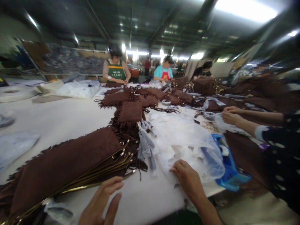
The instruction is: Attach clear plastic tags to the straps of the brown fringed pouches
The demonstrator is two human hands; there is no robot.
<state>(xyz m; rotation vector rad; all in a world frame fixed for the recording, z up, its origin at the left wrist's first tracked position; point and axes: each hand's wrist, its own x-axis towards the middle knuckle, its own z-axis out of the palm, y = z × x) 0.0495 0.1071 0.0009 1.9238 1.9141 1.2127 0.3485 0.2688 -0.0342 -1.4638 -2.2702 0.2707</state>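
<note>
White plastic bag (180,128), near right on table (58,115), right hand (187,177) at its near edge, fingertips bunched, whether pinching cannot be told, left hand (96,204) spread, beside stacked brown fringed pouches (67,165), blue tray (231,176) at right.

There are two aprons (116,72), one bin (231,175), many pouches (130,112).

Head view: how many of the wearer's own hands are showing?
2: the left hand beside the brown fringed pieces, the right hand at the near side of the translucent plastic. Neither is hidden.
</note>
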